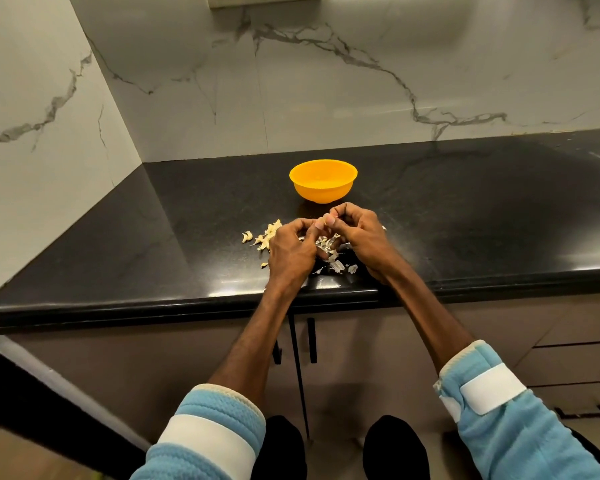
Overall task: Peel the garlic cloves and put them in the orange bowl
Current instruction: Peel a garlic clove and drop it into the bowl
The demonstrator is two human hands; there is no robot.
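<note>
An orange bowl (pixel 323 181) stands on the black counter (pixel 118 244), just beyond my hands. My left hand (pixel 291 252) and my right hand (pixel 355 233) meet over the counter with curled fingers, thumbs touching around a small garlic clove that the fingers mostly hide. Pale garlic skins (pixel 335 261) lie under and between my hands. More cloves and skins (pixel 265 235) sit in a small heap left of my left hand. I cannot see inside the bowl.
The counter's front edge (pixel 187 304) runs just under my wrists. Marble walls (pixel 361 81) close off the back and the left side. Cabinet doors with dark handles (pixel 311 341) are below the counter.
</note>
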